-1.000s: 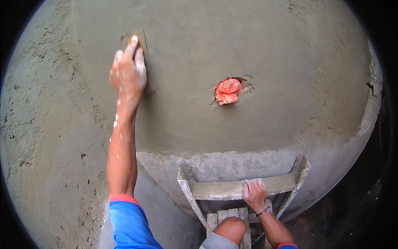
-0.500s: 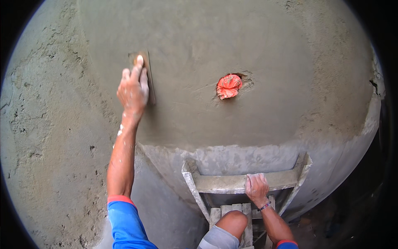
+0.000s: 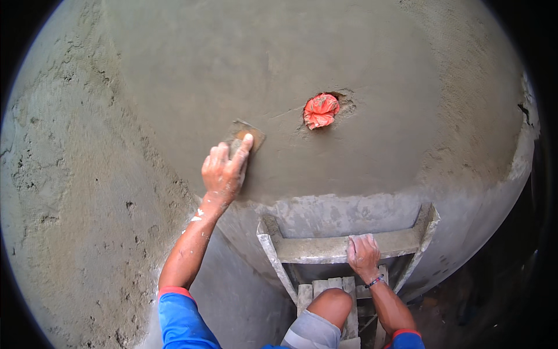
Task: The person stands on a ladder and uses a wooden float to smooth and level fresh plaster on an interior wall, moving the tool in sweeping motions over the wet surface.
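Observation:
My left hand (image 3: 224, 174) grips a plastering trowel (image 3: 251, 132), its flat blade lying against the wet grey plaster (image 3: 360, 52) of the wall. The thumb reaches forward along the top of the tool; the handle is mostly hidden under my fingers. To the right of the trowel, a crumpled orange-red plug (image 3: 321, 111) fills a hole in the wall, with rough plaster at its edge. Lower right, my right hand (image 3: 364, 253) is wrapped over the top rung (image 3: 314, 250) of a plaster-splashed ladder.
Rough, pitted plaster (image 3: 87, 203) covers the left wall, meeting the smoother face at a corner. Below the fresh plaster runs a paler grey band (image 3: 349, 212). My bent knee (image 3: 331, 305) is close to the ladder, above wooden slats (image 3: 305, 295). Dark ground lies at lower right.
My left hand has swept the trowel down and to the right across the plaster, and the blade has turned from upright to slanted. My right hand stays on the rung.

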Available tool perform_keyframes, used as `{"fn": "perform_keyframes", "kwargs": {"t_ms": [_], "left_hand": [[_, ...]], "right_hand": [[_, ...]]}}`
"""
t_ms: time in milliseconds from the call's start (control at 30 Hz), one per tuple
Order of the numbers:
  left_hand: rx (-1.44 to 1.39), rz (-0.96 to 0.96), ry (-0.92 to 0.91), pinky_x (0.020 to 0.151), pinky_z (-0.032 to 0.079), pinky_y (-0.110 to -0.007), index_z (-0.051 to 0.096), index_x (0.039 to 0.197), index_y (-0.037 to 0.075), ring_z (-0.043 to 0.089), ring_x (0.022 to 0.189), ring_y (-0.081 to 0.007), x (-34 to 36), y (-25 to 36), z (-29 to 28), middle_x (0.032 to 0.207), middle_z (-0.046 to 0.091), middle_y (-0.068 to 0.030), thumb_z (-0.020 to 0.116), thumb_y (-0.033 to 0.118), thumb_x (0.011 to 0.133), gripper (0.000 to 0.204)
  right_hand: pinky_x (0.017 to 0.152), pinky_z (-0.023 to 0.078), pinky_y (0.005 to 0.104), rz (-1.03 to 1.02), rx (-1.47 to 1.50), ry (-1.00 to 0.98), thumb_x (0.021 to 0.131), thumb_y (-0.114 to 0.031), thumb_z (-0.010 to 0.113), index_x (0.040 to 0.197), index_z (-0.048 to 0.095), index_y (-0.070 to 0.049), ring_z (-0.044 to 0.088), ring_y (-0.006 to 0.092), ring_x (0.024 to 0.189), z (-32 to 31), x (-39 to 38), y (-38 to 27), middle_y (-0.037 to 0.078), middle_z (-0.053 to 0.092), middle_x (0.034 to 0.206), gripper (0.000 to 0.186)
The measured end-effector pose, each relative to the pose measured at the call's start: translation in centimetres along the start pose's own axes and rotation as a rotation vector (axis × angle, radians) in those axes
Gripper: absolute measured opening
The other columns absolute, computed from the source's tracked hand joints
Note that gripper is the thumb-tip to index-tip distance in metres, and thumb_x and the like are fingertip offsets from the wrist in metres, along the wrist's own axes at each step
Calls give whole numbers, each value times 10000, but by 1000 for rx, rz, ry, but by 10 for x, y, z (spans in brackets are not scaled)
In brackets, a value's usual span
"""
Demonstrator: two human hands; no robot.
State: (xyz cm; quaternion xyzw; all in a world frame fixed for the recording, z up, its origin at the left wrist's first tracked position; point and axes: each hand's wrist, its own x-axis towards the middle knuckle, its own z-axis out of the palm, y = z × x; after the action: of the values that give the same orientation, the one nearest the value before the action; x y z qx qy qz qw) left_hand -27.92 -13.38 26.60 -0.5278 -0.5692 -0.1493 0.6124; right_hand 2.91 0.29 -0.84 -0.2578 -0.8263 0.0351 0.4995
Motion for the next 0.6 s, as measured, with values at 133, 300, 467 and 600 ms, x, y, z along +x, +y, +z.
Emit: {"fn": "perform_keyframes", "kwargs": {"t_ms": [133, 300, 467, 600], "left_hand": [[-49, -331, 96, 627, 525, -407, 631, 1326, 271, 619, 754, -268, 79, -13, -4, 853, 544, -70, 688, 204, 918, 418], [-48, -312, 178, 620, 524, -395, 643, 1303, 247, 623, 750, -274, 151, 19, -18, 867, 564, -80, 681, 204, 913, 394], [-99, -128, 28, 602, 502, -363, 637, 1312, 260, 590, 757, -238, 53, 77, 5, 861, 533, -68, 717, 159, 834, 495], [-102, -54, -85, 599, 433, -333, 626, 1327, 291, 533, 739, -215, -41, 67, 12, 846, 501, -39, 673, 131, 792, 560]], "right_hand": [[712, 500, 443, 8, -28, -19, 775, -112, 690, 911, 683, -78, 621, 315, 834, -1, 2, 1, 98, 652, 827, 141], [700, 499, 451, -29, -59, 12, 760, -111, 683, 916, 689, -72, 617, 329, 829, 7, -5, 3, 112, 641, 813, 161], [702, 494, 461, -14, -48, 41, 762, -112, 677, 904, 687, -57, 609, 342, 811, 2, -4, 10, 121, 632, 801, 153], [716, 496, 461, 2, -42, -4, 755, -107, 682, 931, 691, -58, 613, 341, 823, 7, -10, 11, 118, 644, 824, 182]]}}
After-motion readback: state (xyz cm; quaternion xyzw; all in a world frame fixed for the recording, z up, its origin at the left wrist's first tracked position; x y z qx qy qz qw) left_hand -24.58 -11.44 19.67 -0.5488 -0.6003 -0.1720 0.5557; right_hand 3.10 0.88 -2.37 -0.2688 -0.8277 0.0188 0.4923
